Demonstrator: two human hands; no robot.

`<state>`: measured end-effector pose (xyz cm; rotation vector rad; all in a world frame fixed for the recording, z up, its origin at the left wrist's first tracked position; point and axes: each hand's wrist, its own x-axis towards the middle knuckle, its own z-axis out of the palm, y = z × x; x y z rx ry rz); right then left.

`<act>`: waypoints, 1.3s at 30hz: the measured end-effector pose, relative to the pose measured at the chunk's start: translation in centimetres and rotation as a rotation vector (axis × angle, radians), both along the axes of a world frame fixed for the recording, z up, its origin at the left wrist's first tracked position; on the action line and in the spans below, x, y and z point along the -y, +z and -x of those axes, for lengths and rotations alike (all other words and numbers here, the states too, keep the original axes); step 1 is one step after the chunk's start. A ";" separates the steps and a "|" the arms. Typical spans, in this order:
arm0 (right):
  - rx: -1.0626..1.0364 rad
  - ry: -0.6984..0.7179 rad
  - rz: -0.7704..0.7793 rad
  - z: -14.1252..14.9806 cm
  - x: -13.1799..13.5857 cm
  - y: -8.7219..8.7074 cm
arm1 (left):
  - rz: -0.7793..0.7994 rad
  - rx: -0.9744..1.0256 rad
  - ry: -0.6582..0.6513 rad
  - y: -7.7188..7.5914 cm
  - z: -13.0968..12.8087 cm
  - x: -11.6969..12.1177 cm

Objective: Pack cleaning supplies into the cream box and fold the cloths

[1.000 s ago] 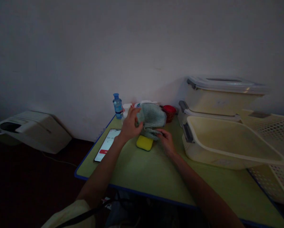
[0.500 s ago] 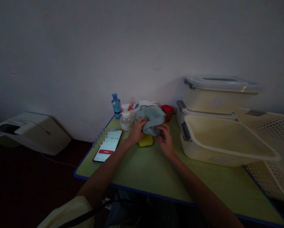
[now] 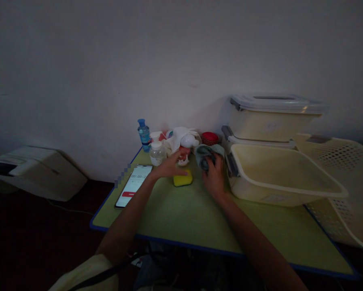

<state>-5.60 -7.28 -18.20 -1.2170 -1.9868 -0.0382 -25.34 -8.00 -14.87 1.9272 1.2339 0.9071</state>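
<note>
Bunched up in my right hand (image 3: 214, 174) is a grey-green mesh cloth (image 3: 203, 155), its fingers closed over the near side of the fabric. My left hand (image 3: 169, 165) has its thumb and fingers apart and holds nothing. Just below its fingers a yellow sponge (image 3: 183, 178) with a dark underside lies on the table. Behind that hand are a red-and-white item (image 3: 183, 157), partly covered, and a white rounded object (image 3: 188, 140) beside a white cloth (image 3: 178, 135). A clear pump bottle (image 3: 157, 152) stands left of my left hand.
A cream open bin (image 3: 278, 198) sits at the right of the green table (image 3: 181, 220), before stacked lidded boxes (image 3: 275, 123) and a perforated basket (image 3: 354, 161). A red woven basket (image 3: 210, 138), blue bottle (image 3: 144, 135) and phone (image 3: 133, 186) are also there.
My left hand has let go of the mesh cloth and opened. My right hand has carried the cloth right, uncovering the white rounded object and the red-and-white item. The view has shifted slightly.
</note>
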 end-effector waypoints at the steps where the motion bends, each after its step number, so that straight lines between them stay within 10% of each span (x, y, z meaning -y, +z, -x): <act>1: 0.073 -0.057 0.053 0.0 -0.2 -0.1 | 0.038 -0.143 -0.027 -0.1 0.4 0.1; 5: 0.224 -0.182 0.204 -0.1 -1.0 -1.1 | 0.147 -0.394 -0.110 -0.8 0.6 0.1; 14: 0.159 -0.125 0.104 -0.2 -1.3 -1.2 | 0.113 0.290 0.073 -0.6 -0.1 -0.7; 23: 0.010 0.012 0.053 0.2 -1.3 -1.3 | -0.252 -0.201 0.184 -4.1 -2.7 -0.4; 39: -0.116 0.076 0.040 0.3 -2.2 -2.5 | -0.392 -0.565 0.431 0.4 -2.7 -9.1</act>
